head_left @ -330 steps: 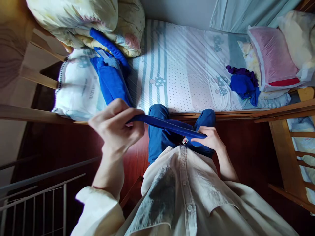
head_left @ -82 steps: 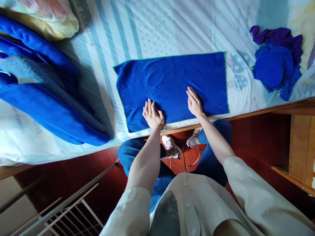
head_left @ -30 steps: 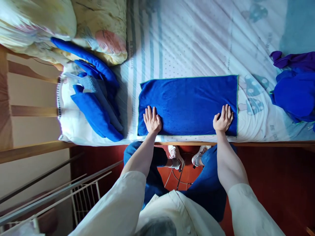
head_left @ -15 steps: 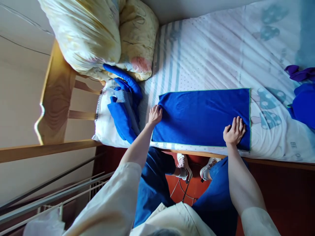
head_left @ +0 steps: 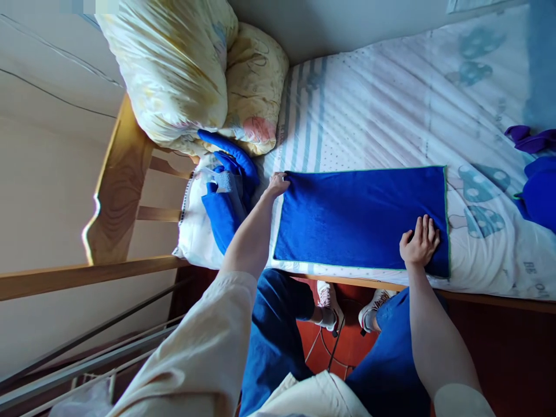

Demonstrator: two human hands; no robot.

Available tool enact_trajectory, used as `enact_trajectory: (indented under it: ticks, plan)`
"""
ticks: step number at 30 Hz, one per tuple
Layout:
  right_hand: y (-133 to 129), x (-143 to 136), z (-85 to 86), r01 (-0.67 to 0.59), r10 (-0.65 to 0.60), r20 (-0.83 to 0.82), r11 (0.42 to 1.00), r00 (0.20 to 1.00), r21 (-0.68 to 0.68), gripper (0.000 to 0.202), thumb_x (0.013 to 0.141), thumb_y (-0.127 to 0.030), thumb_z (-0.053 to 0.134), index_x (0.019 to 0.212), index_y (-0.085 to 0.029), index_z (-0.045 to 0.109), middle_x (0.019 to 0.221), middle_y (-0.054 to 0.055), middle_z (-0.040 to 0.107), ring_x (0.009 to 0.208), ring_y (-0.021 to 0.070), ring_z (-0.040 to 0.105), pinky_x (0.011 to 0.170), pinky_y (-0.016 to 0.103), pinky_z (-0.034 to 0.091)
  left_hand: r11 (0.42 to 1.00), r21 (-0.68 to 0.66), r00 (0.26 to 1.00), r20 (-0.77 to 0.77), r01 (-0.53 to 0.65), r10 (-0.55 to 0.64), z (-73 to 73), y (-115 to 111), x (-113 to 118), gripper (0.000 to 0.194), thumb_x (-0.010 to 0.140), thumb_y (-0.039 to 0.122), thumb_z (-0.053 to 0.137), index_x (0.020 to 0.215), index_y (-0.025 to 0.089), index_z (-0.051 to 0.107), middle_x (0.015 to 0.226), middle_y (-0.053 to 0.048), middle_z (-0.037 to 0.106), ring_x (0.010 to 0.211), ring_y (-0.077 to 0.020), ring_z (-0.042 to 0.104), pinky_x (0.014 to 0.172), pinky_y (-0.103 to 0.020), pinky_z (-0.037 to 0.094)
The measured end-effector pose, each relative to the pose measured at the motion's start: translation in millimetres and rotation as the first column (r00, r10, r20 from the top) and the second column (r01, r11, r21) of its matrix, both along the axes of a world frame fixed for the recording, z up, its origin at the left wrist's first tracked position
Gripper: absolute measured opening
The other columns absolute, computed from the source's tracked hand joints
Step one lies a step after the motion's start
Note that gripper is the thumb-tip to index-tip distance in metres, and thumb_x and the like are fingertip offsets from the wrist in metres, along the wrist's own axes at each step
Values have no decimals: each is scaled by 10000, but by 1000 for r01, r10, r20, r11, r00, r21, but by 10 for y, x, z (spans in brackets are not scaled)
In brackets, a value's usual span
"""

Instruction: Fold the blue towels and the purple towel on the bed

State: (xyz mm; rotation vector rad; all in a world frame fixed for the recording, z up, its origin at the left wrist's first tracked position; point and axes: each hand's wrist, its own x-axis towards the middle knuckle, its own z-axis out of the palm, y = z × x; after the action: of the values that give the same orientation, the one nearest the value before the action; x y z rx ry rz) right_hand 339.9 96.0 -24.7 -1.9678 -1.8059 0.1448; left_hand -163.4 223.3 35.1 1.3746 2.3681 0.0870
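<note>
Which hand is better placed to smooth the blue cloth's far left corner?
Probably the left hand, at that corner; the right hand rests open on the blue cloth near its right edge.

Bdrm, judging by wooden bed [head_left: 113, 194] w/ patterned sheet [head_left: 369, 116].

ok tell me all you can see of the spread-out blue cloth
The blue cloth is a plain rectangle edged in green, soft fabric by its look. It lies spread, slightly creased, along the near edge of the bed. The left hand touches its far left corner; the right hand rests palm down near its right edge.
</note>
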Motion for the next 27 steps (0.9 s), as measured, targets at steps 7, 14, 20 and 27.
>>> enact_trajectory:
  ticks: [7,14,20,27]
  plan:
    - [-6,-8,13,7,-7,2,1000,1000,1,573,916,-228,445,1459,-123,594,1499,236,607,1456,354,526,1210,631,350,948,251,980,-89,196,-179,-165,-416,586,650,967,348,448,1553,70,488,1727,-217,296,1637,-373,197,1317,-631,163]
    - [-13,14,-6,-4,4,11,1000,1000,-18,611,894,-218,468,1490,-131,576,1522,229,588,1467,353,508,1204,623,361,917,252,950,-45,309,-308,-489,-881,928,659,1036,416,357,1619,119,433,1734,-167,308,1658,-303,142,1335,-563,135]
    - [-23,23,-12,5,-4,45,1000,999,-19,587,914,-234,445,1473,-121,588,1509,223,603,1463,341,517,1212,603,351,929,281,970,-57,243,-236,-576,-712,619,666,1040,396,334,1639,112,397,1740,-160,292,1657,-267,154,1348,-520,127]
    - [-13,24,13,2,-1,37,1000,999,-26,616,888,-212,463,1489,-136,578,1517,227,592,1462,354,513,1200,615,369,932,299,979,-59,204,-195,-515,-662,564,667,1062,431,309,1636,104,395,1743,-168,277,1659,-264,133,1353,-522,122]
